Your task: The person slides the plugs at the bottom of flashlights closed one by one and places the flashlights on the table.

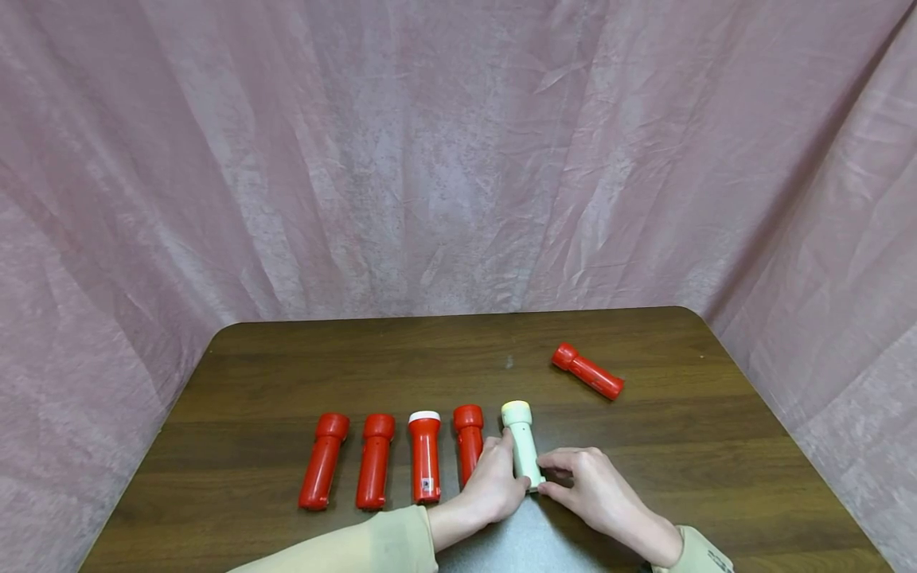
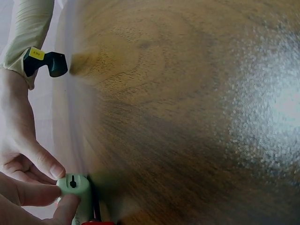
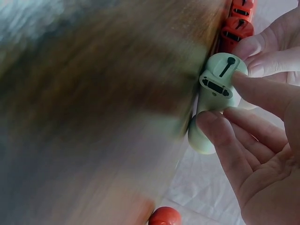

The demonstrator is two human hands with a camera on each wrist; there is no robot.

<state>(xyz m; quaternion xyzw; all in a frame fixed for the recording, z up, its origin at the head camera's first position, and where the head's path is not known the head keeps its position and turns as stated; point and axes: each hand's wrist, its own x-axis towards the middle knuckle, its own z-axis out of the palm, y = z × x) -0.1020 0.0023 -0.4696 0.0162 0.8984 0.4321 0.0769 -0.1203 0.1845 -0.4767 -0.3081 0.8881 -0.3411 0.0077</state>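
A pale green flashlight (image 1: pixel 524 446) lies on the table at the right end of a row, lens end away from me. My left hand (image 1: pixel 494 485) grips it from the left, thumb near the tail. From the right, my right hand (image 1: pixel 591 487) holds the tail end with thumb and fingertips. The right wrist view shows the slotted tail (image 3: pixel 220 77) between the fingers of both hands. Just left of it, a red flashlight (image 1: pixel 469 438) is partly hidden by my left hand.
Further left in the row lie a red flashlight with a white rim (image 1: pixel 426 458) and two plain red ones, the inner (image 1: pixel 375 461) and the outer (image 1: pixel 321 461). Another red flashlight (image 1: pixel 587 372) lies slanted at the back right. A pink curtain (image 1: pixel 444 159) hangs behind the wooden table (image 1: pixel 401 358).
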